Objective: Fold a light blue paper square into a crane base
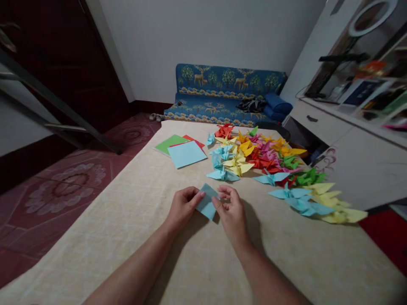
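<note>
A small folded light-blue paper square (208,203) is held just above the table between both hands. My left hand (186,204) pinches its left corner, thumb on top. On the opposite side, my right hand (230,208) grips the right corner with the thumb over the paper and the fingers curled behind. Beyond the hands lies a light-blue paper sheet (187,154) on top of red and green sheets (173,143). Folded paper cranes in several colours cover the back right of the table, with a light-blue crane (223,174) nearest the held paper.
The table has a cream patterned cloth (127,237). Behind it stands a blue sofa (222,93). A white cabinet (359,156) is on the right, and a metal ladder (57,101) leans at the left.
</note>
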### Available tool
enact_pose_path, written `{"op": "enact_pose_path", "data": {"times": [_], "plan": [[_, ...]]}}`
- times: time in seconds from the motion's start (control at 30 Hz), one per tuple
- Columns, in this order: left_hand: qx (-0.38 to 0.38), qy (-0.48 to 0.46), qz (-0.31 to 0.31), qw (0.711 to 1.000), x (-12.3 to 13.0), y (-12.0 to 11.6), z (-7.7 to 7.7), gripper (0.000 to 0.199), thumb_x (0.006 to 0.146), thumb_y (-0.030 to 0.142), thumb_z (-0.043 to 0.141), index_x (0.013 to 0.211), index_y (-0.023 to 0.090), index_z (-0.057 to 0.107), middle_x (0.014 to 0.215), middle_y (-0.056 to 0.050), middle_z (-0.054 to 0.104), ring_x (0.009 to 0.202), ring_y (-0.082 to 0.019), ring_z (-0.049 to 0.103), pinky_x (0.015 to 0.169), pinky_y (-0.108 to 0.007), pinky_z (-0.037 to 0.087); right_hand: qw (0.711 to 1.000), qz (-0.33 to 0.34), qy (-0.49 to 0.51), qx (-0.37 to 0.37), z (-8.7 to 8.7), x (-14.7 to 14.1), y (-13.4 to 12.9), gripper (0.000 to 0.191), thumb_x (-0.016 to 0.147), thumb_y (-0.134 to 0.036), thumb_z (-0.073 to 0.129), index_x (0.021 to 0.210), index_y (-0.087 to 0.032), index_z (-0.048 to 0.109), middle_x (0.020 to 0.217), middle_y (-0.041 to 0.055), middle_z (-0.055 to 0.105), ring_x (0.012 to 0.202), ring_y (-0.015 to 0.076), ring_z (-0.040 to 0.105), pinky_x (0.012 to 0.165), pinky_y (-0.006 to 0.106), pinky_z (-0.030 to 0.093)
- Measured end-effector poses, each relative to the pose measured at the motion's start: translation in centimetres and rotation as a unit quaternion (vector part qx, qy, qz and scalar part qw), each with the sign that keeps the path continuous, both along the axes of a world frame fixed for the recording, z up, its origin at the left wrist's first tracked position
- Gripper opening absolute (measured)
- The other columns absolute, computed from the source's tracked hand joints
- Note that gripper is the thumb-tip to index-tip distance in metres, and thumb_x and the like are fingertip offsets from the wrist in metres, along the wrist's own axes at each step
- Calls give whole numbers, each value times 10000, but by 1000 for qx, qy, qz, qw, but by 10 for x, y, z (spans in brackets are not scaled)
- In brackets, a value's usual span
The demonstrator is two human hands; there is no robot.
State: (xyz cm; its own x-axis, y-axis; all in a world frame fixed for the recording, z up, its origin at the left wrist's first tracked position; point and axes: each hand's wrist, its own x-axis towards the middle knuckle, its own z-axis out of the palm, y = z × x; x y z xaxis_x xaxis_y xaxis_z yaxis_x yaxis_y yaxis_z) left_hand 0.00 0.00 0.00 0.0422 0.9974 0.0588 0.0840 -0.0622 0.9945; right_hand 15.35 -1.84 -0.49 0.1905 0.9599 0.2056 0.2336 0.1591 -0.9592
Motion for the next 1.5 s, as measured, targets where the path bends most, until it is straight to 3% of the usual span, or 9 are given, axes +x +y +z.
{"op": "enact_pose_path", "data": {"times": [0.1,0.23,0.33,0.43,0.6,0.8,1.13,1.33,1.5], "plan": [[5,-4,5,1000,0,0,1,378,752,473,675,611,134,585,536,33,482,510,-86,406,482,-208,296,1000,-21,-10,-19,-5,1,3,478,735,-418,705,1128,-185,563,1117,125,617,920,229,599,656,296,501],[-17,-48,9,999,1,0,1,373,726,484,692,625,139,591,526,31,492,484,-87,414,460,-207,306,999,-27,34,-12,-6,1,6,418,742,-394,695,1075,-171,576,1029,114,652,890,226,618,741,323,504],[-27,-68,-5,997,2,1,0,362,689,473,726,640,136,606,537,25,514,489,-90,430,466,-207,324,996,1,81,-31,-8,4,9,280,797,-431,622,886,-166,598,741,37,631,661,175,588,585,258,463],[-25,-61,-12,998,2,1,0,363,666,469,747,642,135,606,552,22,526,502,-91,439,476,-208,323,999,22,37,-31,-10,8,7,288,818,-428,587,677,-181,549,552,-35,473,508,119,450,469,215,344],[-15,-22,11,1000,-2,1,1,393,713,510,695,625,139,597,527,36,458,487,-84,382,453,-213,270,996,65,-61,4,-9,7,1,279,825,-357,580,618,-179,524,559,-37,415,533,107,407,486,212,312],[-41,-21,56,997,-4,2,-1,543,772,599,584,507,190,343,485,61,278,441,-68,250,416,-227,173,995,95,-3,-26,-3,1,-1,292,801,-369,602,601,-192,484,508,-50,394,471,99,385,436,211,290],[-52,-143,-27,988,-6,0,2,459,797,589,575,632,166,512,547,30,460,489,-91,424,489,-213,341,996,59,53,-39,-4,11,2,314,816,-451,591,655,-188,530,474,-69,400,422,85,381,408,196,272],[-72,-169,-19,983,-6,0,0,437,795,537,611,600,160,507,531,34,470,489,-84,436,496,-212,338,995,80,57,-34,-5,10,2,289,835,-434,573,688,-186,557,489,-64,420,435,89,404,417,194,293],[-37,-142,12,989,-5,1,3,403,804,498,623,618,154,531,508,47,450,470,-72,395,476,-202,299,994,75,63,-39,-2,9,2,283,836,-433,575,706,-182,567,501,-61,426,435,88,408,413,192,294]]}}
